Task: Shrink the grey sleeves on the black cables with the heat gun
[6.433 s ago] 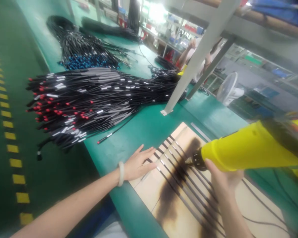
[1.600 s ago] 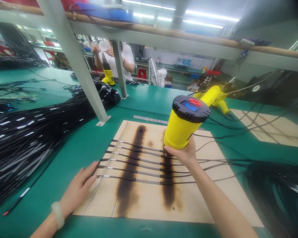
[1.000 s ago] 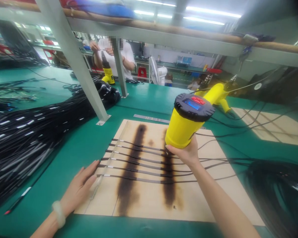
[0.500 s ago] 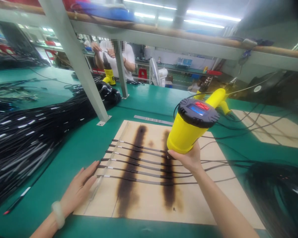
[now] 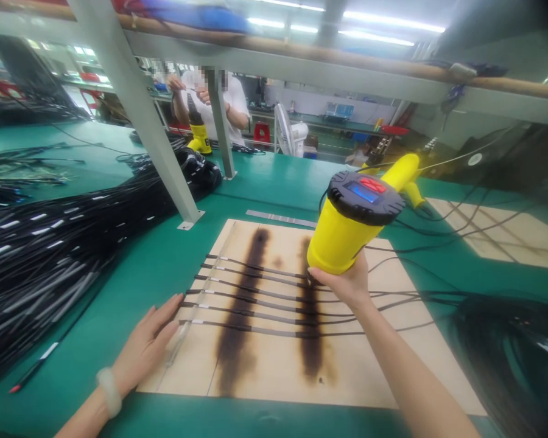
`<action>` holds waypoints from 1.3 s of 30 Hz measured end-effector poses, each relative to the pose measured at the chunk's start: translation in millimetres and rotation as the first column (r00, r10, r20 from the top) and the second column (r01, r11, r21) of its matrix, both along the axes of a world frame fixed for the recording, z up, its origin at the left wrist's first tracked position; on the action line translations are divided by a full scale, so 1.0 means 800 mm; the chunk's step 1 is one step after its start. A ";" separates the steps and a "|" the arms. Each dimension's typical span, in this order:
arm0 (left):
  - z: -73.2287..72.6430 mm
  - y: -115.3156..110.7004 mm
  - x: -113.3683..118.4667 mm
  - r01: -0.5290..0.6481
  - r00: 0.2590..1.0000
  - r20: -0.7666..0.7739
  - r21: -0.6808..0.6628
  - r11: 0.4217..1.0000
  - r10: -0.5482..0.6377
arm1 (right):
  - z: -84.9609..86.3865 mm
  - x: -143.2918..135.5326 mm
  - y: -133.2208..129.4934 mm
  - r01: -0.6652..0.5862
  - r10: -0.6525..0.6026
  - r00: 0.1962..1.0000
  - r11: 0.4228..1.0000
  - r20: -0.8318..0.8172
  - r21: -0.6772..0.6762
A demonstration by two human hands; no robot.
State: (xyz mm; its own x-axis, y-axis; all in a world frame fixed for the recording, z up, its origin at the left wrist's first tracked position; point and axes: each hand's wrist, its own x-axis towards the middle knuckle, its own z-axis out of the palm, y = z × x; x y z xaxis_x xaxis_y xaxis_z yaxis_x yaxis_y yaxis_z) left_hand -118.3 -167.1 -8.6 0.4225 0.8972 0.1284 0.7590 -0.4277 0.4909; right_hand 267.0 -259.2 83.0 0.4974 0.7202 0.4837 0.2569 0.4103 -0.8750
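Observation:
My right hand (image 5: pixel 347 283) is wrapped round a yellow heat gun (image 5: pixel 340 237) with a black cap and a small blue display, held over the right scorch mark. Several black cables (image 5: pixel 274 304) lie side by side across a pale wooden board (image 5: pixel 274 371) that has two dark scorched stripes. At the board's left edge my left hand (image 5: pixel 150 340) rests with fingers stretched out, its fingertips touching or close to the cable ends. The heat gun's nozzle is hidden beneath its body and my hand.
A thick bundle of black cables (image 5: pixel 73 225) covers the left of the green table (image 5: pixel 274 420). Metal posts (image 5: pixel 141 115) stand behind the board. A cable coil (image 5: pixel 520 353) lies right. Across the table, a person (image 5: pixel 235 109) works near another yellow heat gun (image 5: pixel 201 140).
The view has shifted very slightly. My right hand and the heat gun have moved a little upward in the picture; my left hand has stayed at the cable ends.

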 end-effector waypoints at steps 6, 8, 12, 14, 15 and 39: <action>-0.001 0.000 0.000 -0.002 1.000 0.008 -0.015 1.000 0.002 | 0.001 -0.002 -0.002 0.015 -0.014 1.000 0.999 0.013 -0.040; -0.001 0.001 -0.001 0.003 1.000 0.009 -0.005 1.000 -0.003 | 0.003 -0.009 -0.004 -0.005 0.005 1.000 0.999 0.004 -0.044; 0.002 0.001 0.001 -0.002 1.000 -0.009 0.010 1.000 0.003 | 0.012 -0.028 -0.012 -0.034 0.034 0.999 0.999 0.017 -0.036; 0.004 0.000 0.003 -0.006 1.000 -0.017 0.002 1.000 0.006 | 0.012 -0.032 -0.017 -0.009 0.011 0.999 0.999 0.047 -0.047; 0.006 -0.001 0.005 -0.008 1.000 -0.019 -0.007 1.000 0.008 | 0.010 -0.032 -0.020 -0.013 0.016 0.998 0.998 0.056 -0.058; 0.016 -0.005 0.012 -0.019 0.998 -0.053 -0.026 0.999 0.018 | 0.003 -0.017 -0.032 0.044 -0.032 0.995 0.991 0.095 -0.126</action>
State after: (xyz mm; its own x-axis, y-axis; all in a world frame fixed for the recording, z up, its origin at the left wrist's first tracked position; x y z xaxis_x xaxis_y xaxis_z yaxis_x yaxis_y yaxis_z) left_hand -108.6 -170.9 4.2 0.4112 0.9078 0.0823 0.7920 -0.4005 0.4609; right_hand 253.8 -284.7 85.2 0.4833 0.7603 0.4341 0.3525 0.2849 -0.8914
